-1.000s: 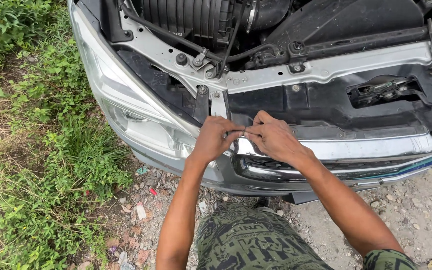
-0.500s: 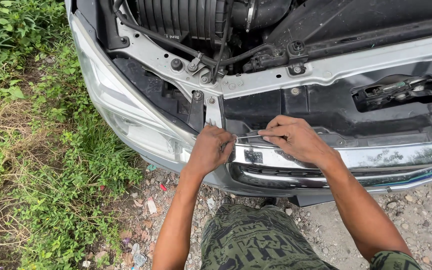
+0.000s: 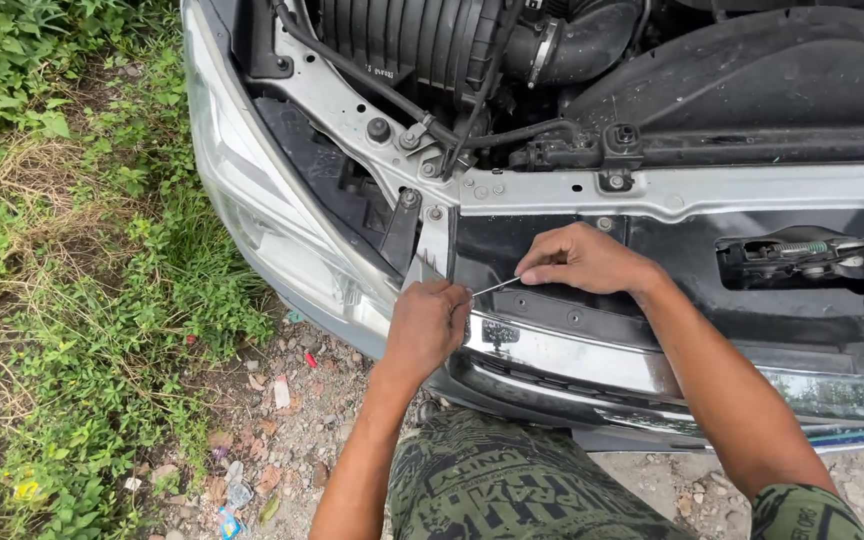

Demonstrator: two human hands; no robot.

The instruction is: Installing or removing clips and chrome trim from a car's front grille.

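Note:
I stand at the front of a car with its hood open. My left hand point(image 3: 430, 325) is closed on one end of a thin pale strip, like a cable tie point(image 3: 497, 286), at the top edge of the chrome grille trim point(image 3: 592, 360). My right hand point(image 3: 584, 260) pinches the strip's other end against the black front panel point(image 3: 542, 300). The strip stretches tight between the two hands. A silver radiator support bar point(image 3: 712, 190) runs above them.
The clear headlight point(image 3: 272, 230) curves off to the left of my hands. A ribbed black air duct point(image 3: 407, 40) and hoses fill the engine bay. The hood latch point(image 3: 812, 255) sits at right. Grass point(image 3: 42, 250) and littered gravel point(image 3: 272, 400) lie at left.
The view has drifted closer to the car. My hands have drawn apart, the right one moving right and up, so the thin strip between them is now stretched out.

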